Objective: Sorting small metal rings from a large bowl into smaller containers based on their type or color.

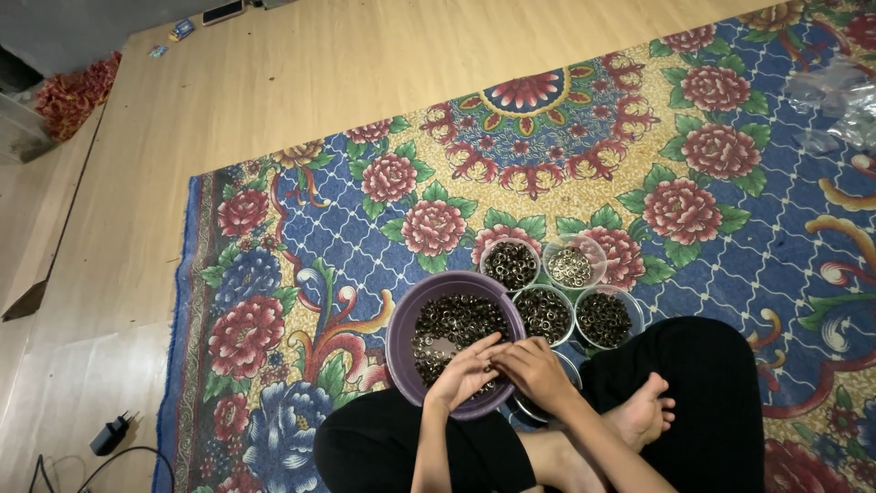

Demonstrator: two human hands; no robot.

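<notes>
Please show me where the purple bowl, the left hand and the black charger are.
purple bowl (pixel 399 333): head view, on its left rim.
left hand (pixel 465 374): head view, on its back.
black charger (pixel 111 435): head view, on its body.

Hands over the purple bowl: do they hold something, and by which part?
It cannot be told. The left hand and right hand meet over the purple bowl of small metal rings, fingers hiding any piece.
</notes>
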